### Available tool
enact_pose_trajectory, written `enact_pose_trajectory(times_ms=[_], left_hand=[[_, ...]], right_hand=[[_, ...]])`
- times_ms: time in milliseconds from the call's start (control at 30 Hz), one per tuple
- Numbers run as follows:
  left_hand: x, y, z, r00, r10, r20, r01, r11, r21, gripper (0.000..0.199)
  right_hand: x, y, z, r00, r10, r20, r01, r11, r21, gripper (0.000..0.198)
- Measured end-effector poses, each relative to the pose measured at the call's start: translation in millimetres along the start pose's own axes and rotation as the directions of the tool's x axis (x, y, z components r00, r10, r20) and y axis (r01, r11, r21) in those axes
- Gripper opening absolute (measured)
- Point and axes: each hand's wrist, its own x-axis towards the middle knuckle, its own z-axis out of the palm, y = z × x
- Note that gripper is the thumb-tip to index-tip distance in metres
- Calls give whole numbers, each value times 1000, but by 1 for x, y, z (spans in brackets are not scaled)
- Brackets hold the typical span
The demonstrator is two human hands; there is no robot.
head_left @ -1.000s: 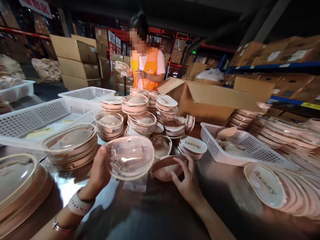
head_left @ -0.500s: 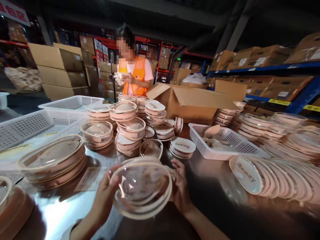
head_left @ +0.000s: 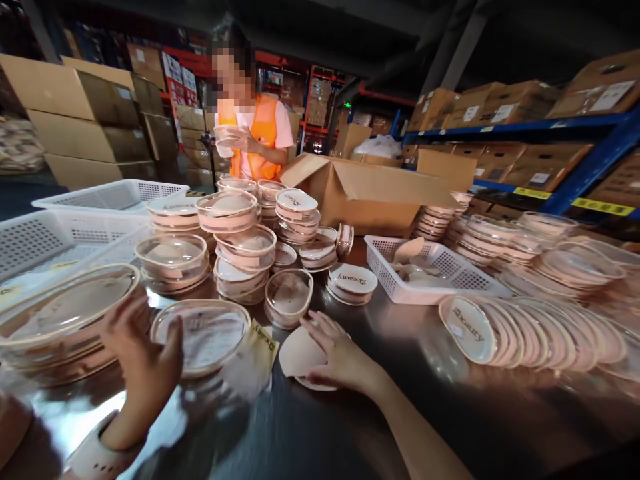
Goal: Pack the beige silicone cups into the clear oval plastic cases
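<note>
My left hand (head_left: 145, 350) is raised with its fingers apart, beside a shallow oval case with a clear lid (head_left: 200, 337). Nothing shows in its grasp. On a beige oval piece (head_left: 295, 357) lying on the metal table, my right hand (head_left: 337, 353) rests with fingers spread, covering part of it. Between the hands lies a crumpled clear wrapper (head_left: 245, 380) with a yellowish printed label (head_left: 263, 340). Just beyond my right hand a round clear-lidded case (head_left: 289, 293) leans slightly. A large oval lidded case (head_left: 75, 313) tops a stack to the left of my left hand.
Stacks of lidded cases (head_left: 227, 213) stand across the table. A white basket (head_left: 415, 287) holds beige pieces, and a row of tilted cases (head_left: 530, 333) lies at right. White baskets (head_left: 60, 233) stand at left. Behind an open carton (head_left: 370, 193), a person in an orange vest (head_left: 263, 133) holds cases.
The clear-lidded case held between both hands now lies on the table at left. My hands have moved apart; the right now rests on the beige piece. The view has shifted right.
</note>
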Motion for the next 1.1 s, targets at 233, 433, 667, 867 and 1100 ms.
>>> enact_pose_trajectory(times_ms=[233, 433, 667, 867, 1100], left_hand=[[-73, 45, 3, 501, 593, 631, -580, 771, -263, 49], [-110, 47, 6, 527, 312, 791, 82, 908, -412, 110], [-107, 43, 7, 588, 185, 788, 170, 923, -344, 89], [-80, 57, 12, 408, -83, 909, 637, 740, -218, 27], [-80, 77, 4, -11, -319, 948, 995, 89, 42, 60]], right_hand=[[8, 13, 12, 963, -226, -146, 159, 915, -372, 50], [-21, -37, 13, 562, -699, -441, 412, 700, -584, 28], [-30, -40, 18, 413, -703, -579, 544, 700, -462, 18], [-28, -34, 30, 589, -402, -701, 604, 796, 50, 28], [10, -9, 44, 867, 10, -498, 232, 876, 422, 37]])
